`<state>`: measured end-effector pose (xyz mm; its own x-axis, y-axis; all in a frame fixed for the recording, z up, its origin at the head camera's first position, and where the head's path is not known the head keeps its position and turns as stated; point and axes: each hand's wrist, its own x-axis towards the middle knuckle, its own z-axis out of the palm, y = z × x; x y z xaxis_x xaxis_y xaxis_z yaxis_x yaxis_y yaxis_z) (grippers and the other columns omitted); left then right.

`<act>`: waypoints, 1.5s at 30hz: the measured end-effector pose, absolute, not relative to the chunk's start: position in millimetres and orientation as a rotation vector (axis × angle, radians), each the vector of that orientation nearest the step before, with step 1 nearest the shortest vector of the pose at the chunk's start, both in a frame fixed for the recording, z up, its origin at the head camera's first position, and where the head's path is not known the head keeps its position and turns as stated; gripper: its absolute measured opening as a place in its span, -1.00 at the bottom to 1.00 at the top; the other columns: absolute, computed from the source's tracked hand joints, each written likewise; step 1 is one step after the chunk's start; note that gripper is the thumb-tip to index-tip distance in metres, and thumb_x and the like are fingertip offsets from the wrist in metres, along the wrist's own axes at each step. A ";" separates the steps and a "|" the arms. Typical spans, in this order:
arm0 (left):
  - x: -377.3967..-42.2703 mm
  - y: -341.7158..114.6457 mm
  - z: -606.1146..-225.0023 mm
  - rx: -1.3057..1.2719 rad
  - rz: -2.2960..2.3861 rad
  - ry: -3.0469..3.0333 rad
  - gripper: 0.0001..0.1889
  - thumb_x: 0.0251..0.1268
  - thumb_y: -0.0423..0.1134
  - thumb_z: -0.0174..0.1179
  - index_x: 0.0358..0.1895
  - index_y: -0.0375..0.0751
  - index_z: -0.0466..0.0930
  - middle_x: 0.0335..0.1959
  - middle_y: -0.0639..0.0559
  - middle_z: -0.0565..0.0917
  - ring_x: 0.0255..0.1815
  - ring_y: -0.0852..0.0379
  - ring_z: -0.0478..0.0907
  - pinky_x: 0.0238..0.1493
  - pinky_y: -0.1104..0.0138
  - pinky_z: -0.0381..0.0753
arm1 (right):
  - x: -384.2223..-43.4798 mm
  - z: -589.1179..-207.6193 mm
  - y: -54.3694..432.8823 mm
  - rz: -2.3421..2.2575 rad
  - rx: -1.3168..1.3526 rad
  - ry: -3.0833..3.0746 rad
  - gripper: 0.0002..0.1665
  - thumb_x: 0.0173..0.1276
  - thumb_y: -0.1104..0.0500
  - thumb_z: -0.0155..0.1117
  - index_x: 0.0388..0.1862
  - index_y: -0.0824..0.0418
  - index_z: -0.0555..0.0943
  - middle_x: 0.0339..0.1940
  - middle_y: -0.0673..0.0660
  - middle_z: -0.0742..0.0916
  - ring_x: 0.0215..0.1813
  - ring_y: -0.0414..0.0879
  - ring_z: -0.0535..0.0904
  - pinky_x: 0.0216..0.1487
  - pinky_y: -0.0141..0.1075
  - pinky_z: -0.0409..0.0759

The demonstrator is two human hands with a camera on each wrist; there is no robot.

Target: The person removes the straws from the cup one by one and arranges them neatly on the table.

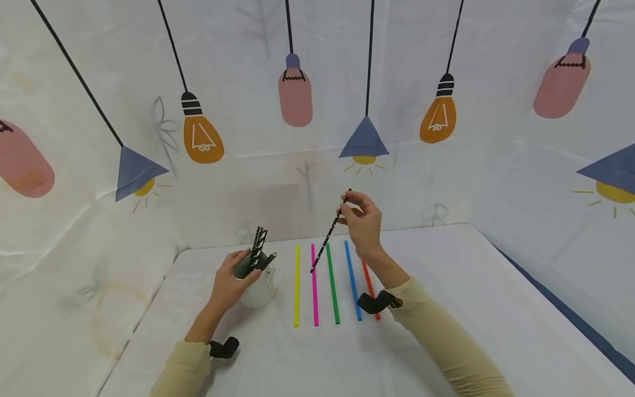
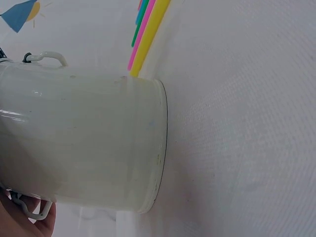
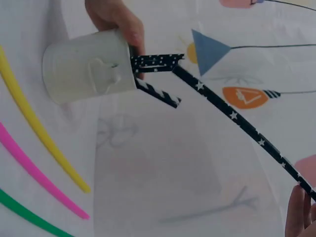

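My right fingers (image 1: pixel 362 203) are pinching a star-patterned black straw (image 3: pixel 248 129), holding it tilted above the desk (image 1: pixel 307 364), while my left fingers (image 1: pixel 237 257) are gripping the white cup (image 2: pixel 84 133) at left, where other black straws (image 1: pixel 258 248) are leaning. Five coloured straws (image 1: pixel 333 284), yellow through red, are lying to its right.

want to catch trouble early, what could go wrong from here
The star-patterned straw, pinched near its top end by the right fingers, could swing or slip. Its lower end might then knock the coloured straws out of their row. The white pot, with the left fingers at its rim, could tip if pulled, perhaps spilling the black straws in it.
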<state>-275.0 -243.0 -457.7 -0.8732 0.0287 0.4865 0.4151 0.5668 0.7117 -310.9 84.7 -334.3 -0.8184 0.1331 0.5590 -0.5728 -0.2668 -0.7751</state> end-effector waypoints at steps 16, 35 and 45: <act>-276.5 -242.6 -460.3 -0.365 -1.235 -2.366 -0.27 0.14 -0.08 0.42 0.36 -0.27 0.39 0.28 -0.16 0.39 0.34 -0.19 0.26 0.28 -0.18 0.20 | -325.5 -353.5 143.0 2.060 0.335 -1.938 -0.57 0.42 0.39 0.14 0.25 0.34 0.45 0.11 0.29 0.51 -0.26 -0.16 0.56 -0.26 -0.38 0.64; -273.8 -243.1 -460.4 -0.359 -1.232 -2.380 -0.27 0.15 -0.07 0.40 0.37 -0.27 0.38 0.29 -0.18 0.38 0.35 -0.21 0.25 0.25 -0.20 0.21 | -352.6 -392.6 199.1 1.963 0.151 -2.337 -0.41 0.40 0.32 0.23 0.37 0.35 0.33 0.06 0.36 0.57 -0.15 -0.13 0.62 -0.12 -0.31 0.64; -273.8 -242.5 -458.1 -0.362 -1.230 -2.373 -0.27 0.14 -0.08 0.41 0.36 -0.29 0.39 0.28 -0.18 0.39 0.34 -0.21 0.26 0.26 -0.20 0.21 | -369.1 -423.4 208.1 1.870 0.066 -2.456 -0.47 0.37 0.31 0.26 0.30 0.36 0.42 0.08 0.36 0.58 -0.07 0.02 0.62 -0.03 -0.17 0.63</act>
